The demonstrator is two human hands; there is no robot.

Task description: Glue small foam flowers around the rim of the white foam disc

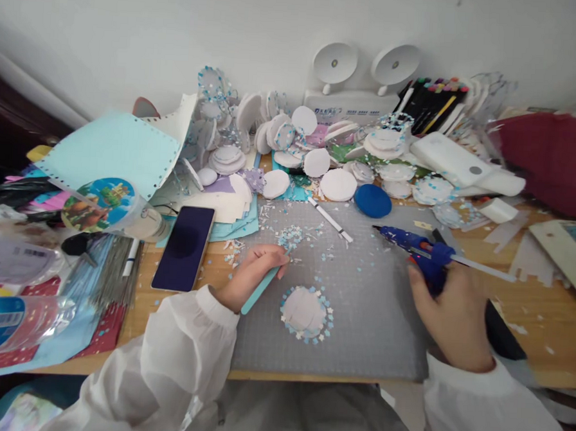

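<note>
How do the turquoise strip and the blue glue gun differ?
The turquoise strip is slim and plain; the blue glue gun is bulkier, with a white glue stick at its rear. The strip is in the left hand, the gun in the right hand. Both are held at the grey mat.

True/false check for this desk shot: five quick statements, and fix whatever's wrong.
1. The left hand holds a teal strip. True.
2. The right hand holds a pair of scissors. False: it holds a blue glue gun.
3. A white disc ringed with small stars lies on the gray mat. True.
4. The phone lies to the right of that disc. False: it lies to the left.
5. A round blue piece lies near the mat's far edge. True.
</note>
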